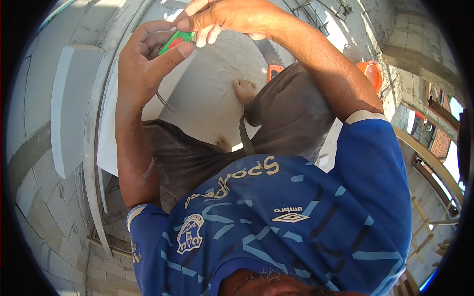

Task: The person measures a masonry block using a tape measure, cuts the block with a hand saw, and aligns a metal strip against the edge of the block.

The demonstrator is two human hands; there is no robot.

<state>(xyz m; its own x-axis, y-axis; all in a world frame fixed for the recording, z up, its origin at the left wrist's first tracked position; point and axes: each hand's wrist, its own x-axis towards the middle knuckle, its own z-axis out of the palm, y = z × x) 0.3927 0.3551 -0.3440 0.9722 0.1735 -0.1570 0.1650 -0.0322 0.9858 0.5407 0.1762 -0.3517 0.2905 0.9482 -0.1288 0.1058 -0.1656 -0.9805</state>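
Observation:
A small green and red object (174, 41) is held up at the far side, in front of my body. My left hand (143, 66) closes around its lower part, thumb laid along it; its exact kind does not show. My right hand (217, 19) reaches across from the right with thumb and fingertips pinched together at the object's upper end. Whatever those fingertips grip is hidden. Thin dark strands (165, 103) hang below my left hand, beside the wrist; where they begin is out of sight.
My bare feet stand on a dusty grey floor (207, 89). A long pale block (74, 111) is at the left, before a block wall (37, 197). Right of my foot lies an orange thing (274, 72); an orange container (373, 74) is farther right. Metal rods (321, 12) stick out beyond.

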